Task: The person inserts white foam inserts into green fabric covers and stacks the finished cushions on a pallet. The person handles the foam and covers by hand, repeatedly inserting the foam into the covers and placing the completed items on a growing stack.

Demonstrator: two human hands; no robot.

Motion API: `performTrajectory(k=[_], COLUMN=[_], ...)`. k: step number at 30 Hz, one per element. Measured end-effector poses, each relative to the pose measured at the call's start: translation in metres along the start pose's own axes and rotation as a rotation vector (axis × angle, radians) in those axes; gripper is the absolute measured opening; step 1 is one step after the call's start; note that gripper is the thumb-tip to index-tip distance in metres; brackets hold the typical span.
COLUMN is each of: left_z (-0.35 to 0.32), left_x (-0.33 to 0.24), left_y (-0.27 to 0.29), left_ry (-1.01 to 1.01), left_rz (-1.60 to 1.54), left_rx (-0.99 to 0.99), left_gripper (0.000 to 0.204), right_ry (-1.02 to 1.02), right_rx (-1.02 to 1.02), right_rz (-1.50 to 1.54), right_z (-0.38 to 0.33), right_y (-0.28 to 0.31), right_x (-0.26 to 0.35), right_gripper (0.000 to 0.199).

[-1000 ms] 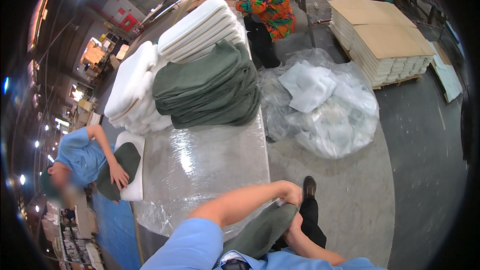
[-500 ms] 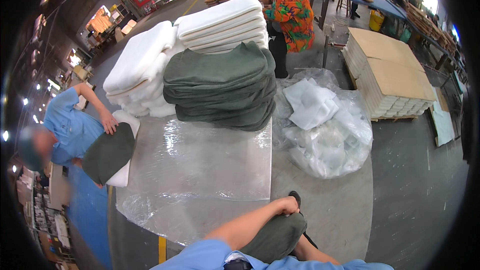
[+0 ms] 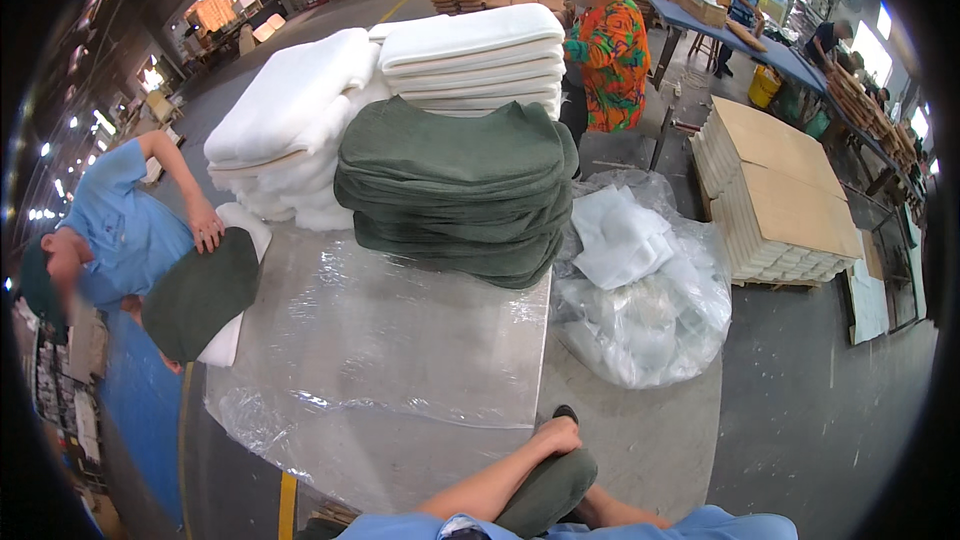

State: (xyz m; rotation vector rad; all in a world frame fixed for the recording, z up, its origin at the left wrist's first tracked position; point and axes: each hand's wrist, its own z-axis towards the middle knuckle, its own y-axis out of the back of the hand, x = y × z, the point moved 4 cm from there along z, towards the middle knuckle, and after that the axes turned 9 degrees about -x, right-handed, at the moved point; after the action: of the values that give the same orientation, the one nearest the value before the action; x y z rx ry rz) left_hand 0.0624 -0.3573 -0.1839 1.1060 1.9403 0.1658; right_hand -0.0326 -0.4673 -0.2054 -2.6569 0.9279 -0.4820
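A dark green fabric piece (image 3: 545,492) is in front of me at the lower edge, bent and partly cut off by my body. My left hand (image 3: 556,436) is closed on its upper edge. My right forearm (image 3: 622,510) reaches behind the same piece, which hides that hand's fingers. Beyond, on a plastic-covered table (image 3: 380,340), a thick stack of similar dark green fabric pieces (image 3: 455,190) stands beside folded white padding (image 3: 470,50). To the left, a co-worker's hand (image 3: 207,228) rests on another green piece (image 3: 200,295) laid over a white pad.
A clear plastic bag (image 3: 650,330) of white scraps lies right of the table. Behind it, tan sheets are stacked on a pallet (image 3: 780,200). A person in a bright patterned shirt (image 3: 612,60) stands behind the white stack. A blue-topped table (image 3: 740,35) is farther back.
The view has shifted, so the stacks and bag sit slightly lower. My left hand and the green piece it holds appear a little lower and farther left. The co-worker still handles the other piece.
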Motion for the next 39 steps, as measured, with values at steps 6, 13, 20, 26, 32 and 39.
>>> performTrajectory(k=[6, 13, 20, 26, 32, 39], left_z=[0.046, 0.055, 0.059, 0.05, 0.056, 0.057], left_x=[-0.062, -0.036, -0.005, 0.03, 0.031, 0.018], left_y=[0.016, -0.001, 0.008, -0.002, -0.002, 0.038], left_ry=[-0.04, -0.017, 0.035, 0.057, 0.219, 0.175], left_rz=[-0.002, -0.207, -0.294, -0.222, -0.516, -0.729], left_rx=[-0.015, 0.001, 0.044, -0.152, -0.099, -0.39], left_gripper=[0.033, 0.028, 0.032, 0.043, 0.045, 0.035], right_ry=[0.088, 0.107, 0.092, 0.084, 0.084, 0.054], right_rx=[-0.05, -0.204, -0.308, -0.351, -0.307, -0.311], right_rz=[-0.121, -0.235, -0.347, -0.398, -0.417, -0.279], right_z=[-0.004, 0.009, 0.041, 0.06, 0.048, 0.066], right_y=[-0.003, -0.006, -0.029, -0.032, -0.019, -0.03], right_x=[0.044, 0.058, 0.067, 0.065, 0.062, 0.043], right_gripper=[0.035, 0.034, 0.033, 0.033, 0.033, 0.034])
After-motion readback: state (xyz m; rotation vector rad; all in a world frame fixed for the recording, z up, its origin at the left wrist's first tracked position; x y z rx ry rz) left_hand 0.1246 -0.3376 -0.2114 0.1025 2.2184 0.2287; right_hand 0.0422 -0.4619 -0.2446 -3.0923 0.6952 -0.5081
